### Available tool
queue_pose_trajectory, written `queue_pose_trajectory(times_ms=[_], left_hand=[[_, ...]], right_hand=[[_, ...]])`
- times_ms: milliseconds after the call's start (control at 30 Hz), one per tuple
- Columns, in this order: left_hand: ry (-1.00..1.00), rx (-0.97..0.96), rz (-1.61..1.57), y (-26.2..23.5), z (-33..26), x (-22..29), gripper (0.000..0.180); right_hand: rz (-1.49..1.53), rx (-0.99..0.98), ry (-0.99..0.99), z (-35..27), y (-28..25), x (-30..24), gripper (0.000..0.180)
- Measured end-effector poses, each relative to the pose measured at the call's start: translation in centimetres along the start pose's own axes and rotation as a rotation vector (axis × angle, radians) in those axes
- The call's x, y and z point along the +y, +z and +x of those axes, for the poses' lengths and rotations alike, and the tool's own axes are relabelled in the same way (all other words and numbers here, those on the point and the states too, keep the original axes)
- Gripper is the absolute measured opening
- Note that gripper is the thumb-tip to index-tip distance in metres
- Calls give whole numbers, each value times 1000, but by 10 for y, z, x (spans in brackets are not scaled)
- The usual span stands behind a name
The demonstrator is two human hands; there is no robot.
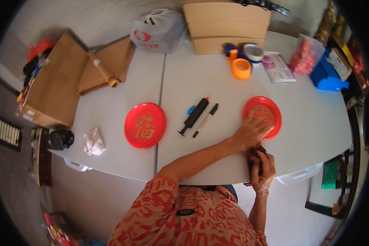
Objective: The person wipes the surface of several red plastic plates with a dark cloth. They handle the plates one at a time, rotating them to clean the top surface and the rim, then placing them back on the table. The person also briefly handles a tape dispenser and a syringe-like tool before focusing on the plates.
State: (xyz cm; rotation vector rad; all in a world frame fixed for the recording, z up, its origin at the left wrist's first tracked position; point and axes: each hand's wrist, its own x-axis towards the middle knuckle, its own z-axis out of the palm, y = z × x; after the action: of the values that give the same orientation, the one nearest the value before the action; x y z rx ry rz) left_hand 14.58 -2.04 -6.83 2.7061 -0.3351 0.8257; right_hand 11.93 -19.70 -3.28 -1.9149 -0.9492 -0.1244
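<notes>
On the right of the table lies a red plate [277, 114] with a gold design in its middle. My left hand [252, 132] reaches across to it, fingers stretched out over its lower part; the palm side is hidden. Just below, at the table's near edge, my right hand [265, 171] is closed around a dark reddish-brown thing [252, 162] whose kind I cannot make out. Left of my left hand are a black marker with a white band [206, 120] and a black pump-like tube with a handle [196, 116]. Farther left sits another red plate [129, 128], bearing a gold character.
A large cardboard box [55, 82] and a cardboard roll [102, 73] stand at left, a crumpled white cloth [94, 142] nearer. At the back are a plastic bag [162, 33], a carton [227, 24], tape rolls [241, 69], a bag of red pieces [305, 57] and a blue box [326, 76].
</notes>
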Motion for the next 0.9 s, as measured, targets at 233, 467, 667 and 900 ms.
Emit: queue_pose_trajectory(times_ms=[233,467,667,900], left_hand=[[-146,232,-41,-78,-23,-8,68],[-663,375,466,-199,-137,-73,54],[-1192,187,428,-251,-231,-111,44],[-1143,457,129,-263,-248,-124,13]], right_hand=[[-99,-48,22,3,6,2,30],[-78,-25,44,5,10,1,30],[-139,4,55,7,19,-10,30],[-98,-123,-65,2,57,-50,33]])
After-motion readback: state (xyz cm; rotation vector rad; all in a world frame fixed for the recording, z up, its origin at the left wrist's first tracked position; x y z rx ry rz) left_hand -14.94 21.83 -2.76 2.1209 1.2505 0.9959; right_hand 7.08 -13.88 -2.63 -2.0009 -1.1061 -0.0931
